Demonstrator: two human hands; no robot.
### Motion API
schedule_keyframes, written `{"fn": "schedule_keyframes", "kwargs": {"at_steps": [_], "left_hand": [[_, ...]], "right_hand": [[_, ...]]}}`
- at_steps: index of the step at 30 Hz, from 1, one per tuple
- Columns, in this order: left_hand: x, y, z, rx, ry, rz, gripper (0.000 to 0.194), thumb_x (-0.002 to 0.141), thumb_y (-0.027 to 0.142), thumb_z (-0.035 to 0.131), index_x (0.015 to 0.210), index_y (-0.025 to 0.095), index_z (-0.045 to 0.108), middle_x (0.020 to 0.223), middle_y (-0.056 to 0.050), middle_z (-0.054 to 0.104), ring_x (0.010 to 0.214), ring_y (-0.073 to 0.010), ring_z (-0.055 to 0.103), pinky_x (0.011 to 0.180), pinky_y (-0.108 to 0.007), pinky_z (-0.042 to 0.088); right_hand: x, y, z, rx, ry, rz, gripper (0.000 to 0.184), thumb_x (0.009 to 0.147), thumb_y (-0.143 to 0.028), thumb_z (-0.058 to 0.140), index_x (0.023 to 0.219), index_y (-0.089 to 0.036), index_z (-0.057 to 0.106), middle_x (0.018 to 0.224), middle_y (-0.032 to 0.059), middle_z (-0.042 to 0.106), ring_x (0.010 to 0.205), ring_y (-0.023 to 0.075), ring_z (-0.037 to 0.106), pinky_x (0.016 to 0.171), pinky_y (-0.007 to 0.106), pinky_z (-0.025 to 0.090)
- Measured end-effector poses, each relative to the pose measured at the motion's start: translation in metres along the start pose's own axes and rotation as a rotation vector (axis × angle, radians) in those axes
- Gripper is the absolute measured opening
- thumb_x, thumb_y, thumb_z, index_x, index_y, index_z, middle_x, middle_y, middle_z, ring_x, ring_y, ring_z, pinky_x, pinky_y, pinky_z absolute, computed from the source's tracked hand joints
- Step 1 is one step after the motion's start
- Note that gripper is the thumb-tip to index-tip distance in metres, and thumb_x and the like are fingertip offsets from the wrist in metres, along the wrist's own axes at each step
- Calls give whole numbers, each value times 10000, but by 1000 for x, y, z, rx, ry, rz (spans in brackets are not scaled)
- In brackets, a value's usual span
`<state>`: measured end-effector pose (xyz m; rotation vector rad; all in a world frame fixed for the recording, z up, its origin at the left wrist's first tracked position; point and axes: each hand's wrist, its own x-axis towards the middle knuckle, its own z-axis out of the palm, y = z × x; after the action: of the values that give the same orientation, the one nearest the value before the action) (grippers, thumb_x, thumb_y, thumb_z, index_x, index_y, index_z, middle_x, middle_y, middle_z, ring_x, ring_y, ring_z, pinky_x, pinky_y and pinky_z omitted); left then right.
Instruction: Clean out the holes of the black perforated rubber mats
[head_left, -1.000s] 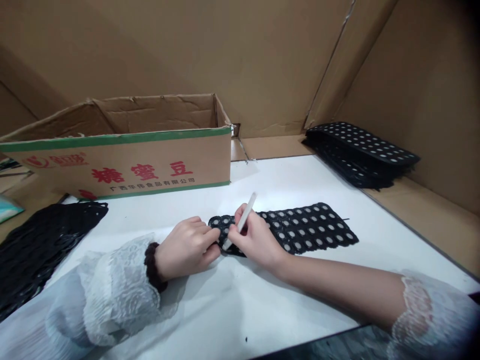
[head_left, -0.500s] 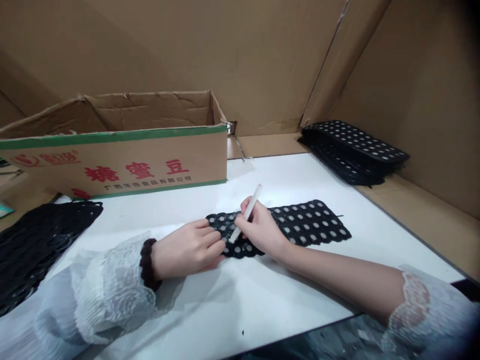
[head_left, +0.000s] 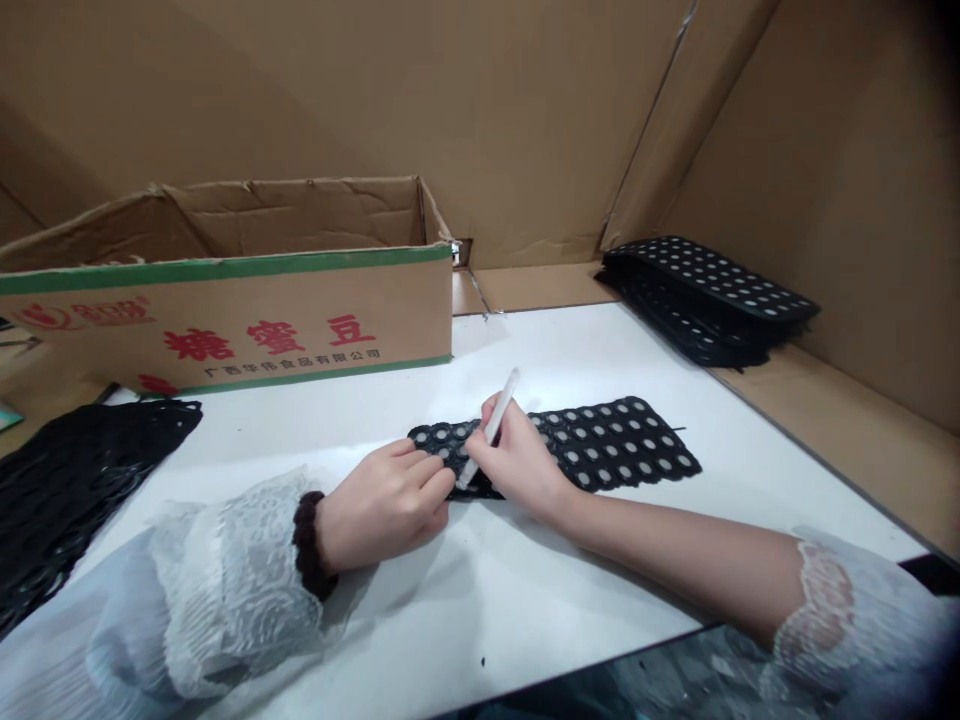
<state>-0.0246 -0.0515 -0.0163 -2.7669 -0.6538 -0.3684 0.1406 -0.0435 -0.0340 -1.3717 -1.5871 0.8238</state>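
Observation:
A black perforated sheet point(head_left: 630, 440) with rows of pale round spots lies flat on the white tabletop. Closed fingers of my left hand point(head_left: 390, 500) pinch its near left edge; the fingertips are partly hidden. My right hand point(head_left: 521, 460) is closed round a slim whitish pen-like stick point(head_left: 501, 405), held like a pen. The stick's lower tip touches the sheet close beside my left fingers. Part of the sheet is hidden under my right hand.
An open cardboard box point(head_left: 300, 310) with red lettering and green edges stands at the back left. Black net-like sheets point(head_left: 82, 480) lie in a heap at the left. A stack of spotted black sheets point(head_left: 712, 290) sits at the back right, by cardboard walls point(head_left: 450, 90).
The stick's tip has shifted slightly right along the sheet, with my left fingers following. The sheet's near edge bulged toward me half a second ago and is now drawn back. The view shifted slightly.

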Motion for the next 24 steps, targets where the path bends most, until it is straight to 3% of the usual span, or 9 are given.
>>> {"fn": "schedule_keyframes", "kwargs": {"at_steps": [8,16,19,24], "left_hand": [[-1,8,3,-12,65,-50,196,735,112,384,550,159,429,533,5,434,501,-118,379,511,-280,328],[1,14,5,33,102,-275,178,705,133,407,532,167,430,497,-1,433,480,-133,386,494,-286,317],[0,6,1,-25,-1,-241,142,725,152,406,590,163,449,545,-5,470,510,-138,419,509,-280,332],[-2,-11,-13,-153,-241,-117,172,802,311,423,786,153,489,736,-27,535,644,-150,498,573,-266,388]], "right_hand": [[-3,-4,-1,-96,-70,-101,135,673,-148,391,764,-203,308,620,-48,353,531,91,361,531,229,314],[-5,-8,-4,-178,-190,-149,124,672,-130,382,747,-199,311,584,-52,360,490,83,352,494,222,294],[-3,-6,-4,-118,-129,-146,109,683,-156,400,747,-201,323,598,-50,369,509,85,378,506,223,325],[4,-1,-4,113,-77,63,121,716,-225,389,797,-221,300,610,-59,363,446,82,426,391,201,375]]}}
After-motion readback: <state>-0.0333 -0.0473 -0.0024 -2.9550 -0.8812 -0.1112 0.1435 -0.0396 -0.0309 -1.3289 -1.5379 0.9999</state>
